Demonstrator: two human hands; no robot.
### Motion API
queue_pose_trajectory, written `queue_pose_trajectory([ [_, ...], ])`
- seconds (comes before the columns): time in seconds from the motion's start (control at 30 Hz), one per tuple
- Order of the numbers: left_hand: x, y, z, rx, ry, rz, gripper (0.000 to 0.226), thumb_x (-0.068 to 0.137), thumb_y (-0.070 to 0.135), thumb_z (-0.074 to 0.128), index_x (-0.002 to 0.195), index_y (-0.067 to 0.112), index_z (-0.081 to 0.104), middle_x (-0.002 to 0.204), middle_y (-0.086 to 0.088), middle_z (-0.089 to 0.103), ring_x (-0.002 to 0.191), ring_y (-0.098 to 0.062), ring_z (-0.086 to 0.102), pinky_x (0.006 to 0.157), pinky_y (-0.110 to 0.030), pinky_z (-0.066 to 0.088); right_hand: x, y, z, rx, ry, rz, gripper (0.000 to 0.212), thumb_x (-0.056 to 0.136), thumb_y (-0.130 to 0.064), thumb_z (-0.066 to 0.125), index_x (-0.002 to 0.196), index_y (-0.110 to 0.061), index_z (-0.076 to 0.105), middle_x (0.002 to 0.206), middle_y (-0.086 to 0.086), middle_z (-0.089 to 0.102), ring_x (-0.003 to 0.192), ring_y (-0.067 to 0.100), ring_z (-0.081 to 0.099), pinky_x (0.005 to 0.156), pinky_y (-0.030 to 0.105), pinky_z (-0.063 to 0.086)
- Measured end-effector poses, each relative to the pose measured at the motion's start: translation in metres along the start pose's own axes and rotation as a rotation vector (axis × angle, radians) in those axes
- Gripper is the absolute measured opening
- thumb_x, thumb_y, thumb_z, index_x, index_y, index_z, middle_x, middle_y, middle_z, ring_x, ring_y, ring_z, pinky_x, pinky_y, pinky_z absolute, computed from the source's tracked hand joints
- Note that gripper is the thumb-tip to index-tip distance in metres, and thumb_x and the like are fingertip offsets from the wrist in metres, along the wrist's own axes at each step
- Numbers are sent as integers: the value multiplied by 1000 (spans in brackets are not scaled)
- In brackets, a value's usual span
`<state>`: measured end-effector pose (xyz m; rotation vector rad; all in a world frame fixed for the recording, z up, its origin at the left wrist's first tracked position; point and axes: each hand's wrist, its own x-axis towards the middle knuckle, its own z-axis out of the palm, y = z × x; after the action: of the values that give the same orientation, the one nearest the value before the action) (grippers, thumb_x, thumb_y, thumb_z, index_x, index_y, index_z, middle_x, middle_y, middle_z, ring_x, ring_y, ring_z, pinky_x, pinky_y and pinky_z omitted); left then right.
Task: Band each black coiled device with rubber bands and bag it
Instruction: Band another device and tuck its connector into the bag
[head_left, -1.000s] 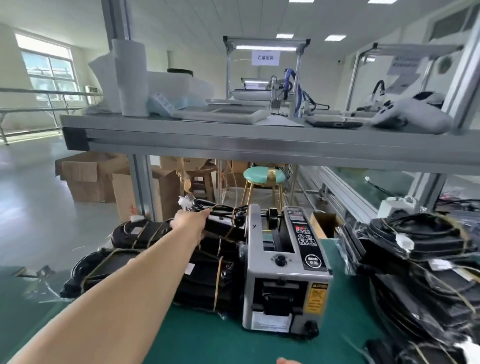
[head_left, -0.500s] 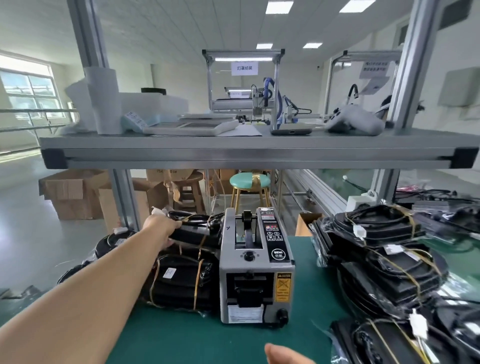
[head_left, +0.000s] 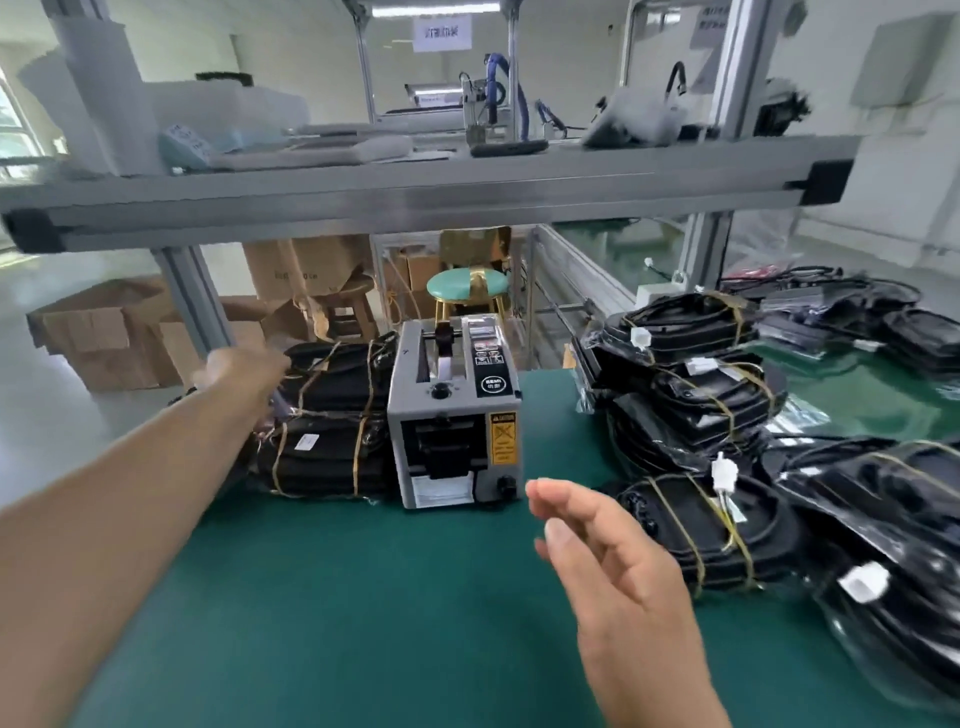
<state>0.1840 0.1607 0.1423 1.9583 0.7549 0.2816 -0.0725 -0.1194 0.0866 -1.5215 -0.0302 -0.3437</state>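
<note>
Mostly blurred left hand (head_left: 239, 370) at the banded black stack (head_left: 332, 452), grip unclear; right hand (head_left: 618, 571) loose, empty.

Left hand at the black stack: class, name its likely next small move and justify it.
Probably grip the top banded device and draw it onto the green mat. The left hand, blurred, is at that device beside the tape dispenser; the right hand hovers open above the mat, free to help.
</note>
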Motion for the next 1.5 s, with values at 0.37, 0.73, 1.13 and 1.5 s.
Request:
queue_pose_trajectory([
  [0.37, -259, 38, 122, -54, -386, 1060, 35, 94, 36, 62, 127, 29, 56, 127, 10, 50, 118, -9, 48, 98, -29, 38, -10, -14, -110, 59, 311, -29, 26, 97, -12, 58, 105, -31, 72, 105, -18, 73, 104, -2, 66, 94, 26, 49],
  [0.73, -393, 70, 255, 170, -851, 969, 66, 96, 48, 55, 147, 10, 39, 149, -13, 43, 133, -29, 45, 108, -39, 37, 53, -32, -287, -436, 873, 45, 67, 89, -28, 64, 148, -17, 35, 152, -1, 35, 136, 11, 39, 115, 32, 33],
  [1.13, -402, 42, 279, 347, -970, 846, 49, 102, 45, 38, 129, 7, 50, 120, -12, 58, 93, -22, 57, 73, -33, 38, 65, 0, -334, -355, 432, 653, 109, 65, -89, 52, 143, -14, 48, 151, 10, 45, 136, 32, 44, 115, 49, 33],
  [1.5, -348, -15, 161, -598, -1070, 463, 35, 96, 38, 59, 130, 28, 59, 123, -1, 70, 116, -20, 65, 102, -43, 50, 19, -70, -173, -479, 280, -270, 38, 74, -50, 76, 107, -38, 63, 98, -19, 72, 91, -1, 68, 78, 11, 51],
])
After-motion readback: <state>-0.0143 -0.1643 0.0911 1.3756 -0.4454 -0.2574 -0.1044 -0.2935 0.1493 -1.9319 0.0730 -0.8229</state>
